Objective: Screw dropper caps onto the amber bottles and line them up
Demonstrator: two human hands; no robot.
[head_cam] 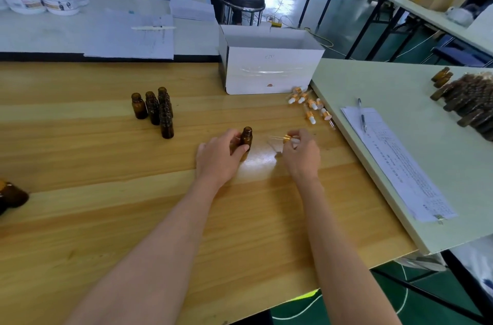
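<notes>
While the left hand (221,156) holds one bottle (246,136) upright near the middle of the bench (133,218), the right hand (302,154) holds a cap (286,138) just beside it, at three o'clock. The left grip is curled round the bottle's lower half. That leaves the open neck free, and I think it keeps the bottle from tipping or spinning. The right grip pinches the cap by its gold ring and white bulb. The thin glass tube lies sideways and points toward the bottle, though it looks a bit blurry. The cap is not on yet. I think the tube must tip down into the neck first, and then the cap can be turned tight.

At ten o'clock from the held bottle stands a row (157,108) of bottles, close together, with open necks where I can see them. They are well apart from the hands. At two o'clock lie the spare caps (309,106), near the right hand, likely for easy reach. At twelve o'clock sits a white box (269,71). Far off at three o'clock a heap (469,103) of bottles lies on a pale board (386,164).
</notes>
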